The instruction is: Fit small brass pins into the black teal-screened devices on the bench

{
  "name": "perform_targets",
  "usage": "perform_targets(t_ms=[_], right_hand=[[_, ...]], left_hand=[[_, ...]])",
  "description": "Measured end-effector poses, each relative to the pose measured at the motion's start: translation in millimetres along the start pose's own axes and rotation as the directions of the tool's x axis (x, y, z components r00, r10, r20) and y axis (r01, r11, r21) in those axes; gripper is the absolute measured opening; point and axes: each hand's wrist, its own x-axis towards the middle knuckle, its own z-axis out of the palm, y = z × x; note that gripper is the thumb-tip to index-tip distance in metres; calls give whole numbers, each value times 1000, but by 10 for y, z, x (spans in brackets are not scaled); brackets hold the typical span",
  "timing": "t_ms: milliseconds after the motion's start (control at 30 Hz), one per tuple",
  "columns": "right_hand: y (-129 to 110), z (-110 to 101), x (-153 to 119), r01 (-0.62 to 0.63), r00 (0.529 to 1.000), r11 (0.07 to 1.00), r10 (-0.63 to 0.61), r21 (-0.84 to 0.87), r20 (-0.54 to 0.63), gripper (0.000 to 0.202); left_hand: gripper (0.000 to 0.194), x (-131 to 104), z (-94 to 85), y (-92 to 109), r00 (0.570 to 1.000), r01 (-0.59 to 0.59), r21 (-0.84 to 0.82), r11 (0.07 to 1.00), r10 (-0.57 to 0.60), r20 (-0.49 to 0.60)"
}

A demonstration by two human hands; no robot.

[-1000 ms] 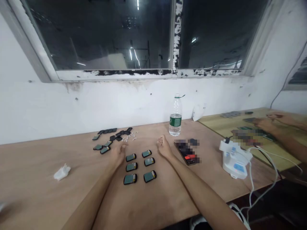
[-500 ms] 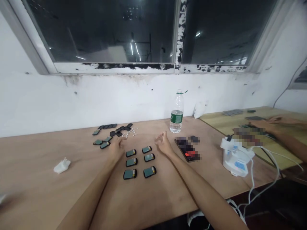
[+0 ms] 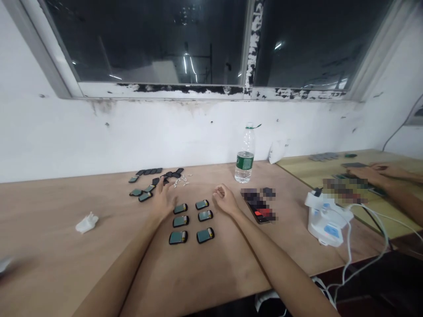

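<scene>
My left hand point(image 3: 162, 199) is over the table at the edge of a loose group of small black oblong cases point(image 3: 172, 175), fingers apart and pointing at them. I see nothing held in it. My right hand point(image 3: 225, 199) is at the right of the rows, thumb and fingers curled together; whatever they may hold is hidden. Between my forearms, small black-rimmed cases with grey-green faces and a yellow-and-silver end point(image 3: 178, 237) lie in two columns of three. More grey-green-faced cases point(image 3: 144, 197) lie just left of my left hand. Small white pieces point(image 3: 181, 180) are scattered beyond it.
A water bottle point(image 3: 244, 160) stands near the wall. A phone point(image 3: 256, 207), partly blurred out, lies right of my right hand. Farther right are a white device point(image 3: 325, 224) with cables and another person's hands point(image 3: 370, 171). Crumpled white tissue point(image 3: 87, 223) lies at left.
My left hand has moved slightly forward towards the black cases, its fingers spreading. My right hand stays nearly in place, its fingers curled more together. The view has shifted slightly.
</scene>
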Motion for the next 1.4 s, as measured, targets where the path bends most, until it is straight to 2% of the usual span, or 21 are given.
perform_targets(t_ms=[133,233,333,433,500,600,700,833,900,1167,1400], right_hand=[[-115,-41,-28,-8,995,999,13,-52,102,23],[-178,-73,-39,0,990,996,12,-86,141,26],[-185,-85,-48,16,993,994,-3,-108,120,27],[-152,-77,-57,18,993,993,-5,-113,118,26],[-119,-63,-60,38,992,995,-26,-92,125,23],[-54,-40,-53,88,986,995,-80,-48,145,17],[24,-29,-37,117,974,992,-105,-50,199,12],[96,-33,-22,93,973,991,-72,-91,220,12],[107,-35,-20,86,973,992,-65,-89,221,12],[66,-36,-50,112,980,988,-93,-103,178,15],[-9,-20,-94,134,979,984,-112,-122,169,14]], left_hand=[[68,-15,-9,11,995,97,-42,994,-96,37],[73,-10,-8,32,989,130,-38,991,-127,76],[68,7,-29,91,995,76,0,997,-76,72],[57,20,-68,172,1000,-8,72,997,7,10],[47,18,-81,198,999,-38,67,997,37,11],[32,-1,-54,155,991,-61,-31,998,64,119],[29,-30,-7,61,974,-1,-115,993,27,225],[27,-56,-22,13,912,98,-183,978,-14,410],[26,-59,-59,31,895,114,-172,978,-26,445],[36,-75,-102,16,908,214,-63,975,-175,379],[29,-106,-75,-67,931,165,-39,986,-142,336]])
